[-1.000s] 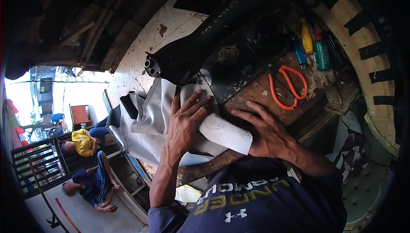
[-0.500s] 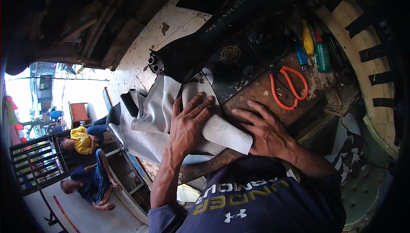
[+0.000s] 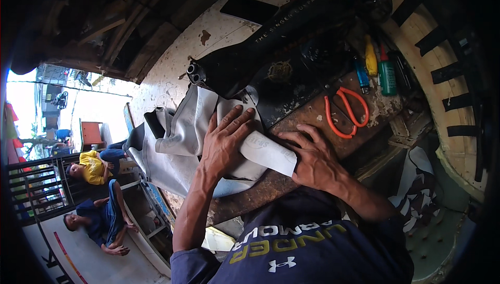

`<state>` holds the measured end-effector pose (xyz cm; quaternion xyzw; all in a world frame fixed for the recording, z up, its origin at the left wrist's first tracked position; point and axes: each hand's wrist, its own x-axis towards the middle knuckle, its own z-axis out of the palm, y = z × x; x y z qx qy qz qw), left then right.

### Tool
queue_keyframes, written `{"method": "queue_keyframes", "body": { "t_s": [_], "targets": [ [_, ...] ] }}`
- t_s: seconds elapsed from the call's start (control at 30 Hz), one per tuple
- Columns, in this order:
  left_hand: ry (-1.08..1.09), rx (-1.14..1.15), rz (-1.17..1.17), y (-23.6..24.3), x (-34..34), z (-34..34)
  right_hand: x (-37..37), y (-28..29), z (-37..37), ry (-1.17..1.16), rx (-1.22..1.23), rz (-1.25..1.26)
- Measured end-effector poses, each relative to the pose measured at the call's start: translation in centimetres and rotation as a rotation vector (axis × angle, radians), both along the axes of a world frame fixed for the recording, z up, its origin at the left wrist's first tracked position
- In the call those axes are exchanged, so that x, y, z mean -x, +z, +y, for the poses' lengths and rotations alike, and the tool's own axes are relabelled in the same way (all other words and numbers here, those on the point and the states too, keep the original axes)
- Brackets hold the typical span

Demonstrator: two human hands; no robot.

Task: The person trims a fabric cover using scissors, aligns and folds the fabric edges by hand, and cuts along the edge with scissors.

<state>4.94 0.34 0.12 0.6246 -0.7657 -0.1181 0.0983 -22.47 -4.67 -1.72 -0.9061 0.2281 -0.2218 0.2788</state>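
Observation:
My left hand [image 3: 226, 143] lies with fingers stretched out on grey-white sheet material [image 3: 182, 122], pressing it just below the presser end of a black sewing machine [image 3: 260, 55]. My right hand [image 3: 315, 164] rests with fingers spread on the worn brown table [image 3: 289, 122], against the end of a white folded strip [image 3: 265, 154] of the material; its thumb is mostly hidden. Red-handled cutters [image 3: 346, 112] lie above my right hand, beside a blue tool [image 3: 362, 73], a yellow-handled tool [image 3: 370, 55] and a green bottle [image 3: 387, 76].
A dark flat rectangle [image 3: 247, 9] lies behind the machine. A curved wooden piece with black strips [image 3: 416, 39] stands at the right, above scraps [image 3: 416, 195]. At left are two seated people, one in yellow [image 3: 94, 167], one in dark blue [image 3: 99, 224], and a railing [image 3: 39, 185].
The view has shifted slightly, so the scene sits a little further left. My hands stay on the material and table, with only slight movement of the fingers.

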Motion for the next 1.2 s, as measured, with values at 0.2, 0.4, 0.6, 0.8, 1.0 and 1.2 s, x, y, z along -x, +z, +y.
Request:
{"method": "queue_keyframes", "body": {
  "t_s": [0.2,0.4,0.6,0.8,1.0,1.2],
  "targets": [
    [-0.063,0.078,-0.045,-0.6,-1.0,-0.8,-0.9,0.3,-1.0,-0.018,0.033,0.016],
    [-0.101,0.056,-0.063,-0.3,-1.7,-0.9,-1.1,-0.2,-1.2,-0.014,0.12,0.022],
    [-0.086,-0.09,-0.002,3.1,-0.3,-1.3,-0.5,-0.3,-1.6,0.025,0.004,-0.004],
    [-0.071,-0.078,-0.047,3.0,0.0,-1.1,0.1,-0.5,-2.0,0.121,-0.067,-0.005],
    [-0.05,-0.061,-0.07,2.4,0.2,-0.6,-0.2,-0.3,-1.8,0.076,-0.085,-0.025],
    [-0.036,-0.036,-0.056,2.6,0.1,-1.1,-0.6,0.2,-2.1,0.093,-0.026,-0.039]
  ]
}}
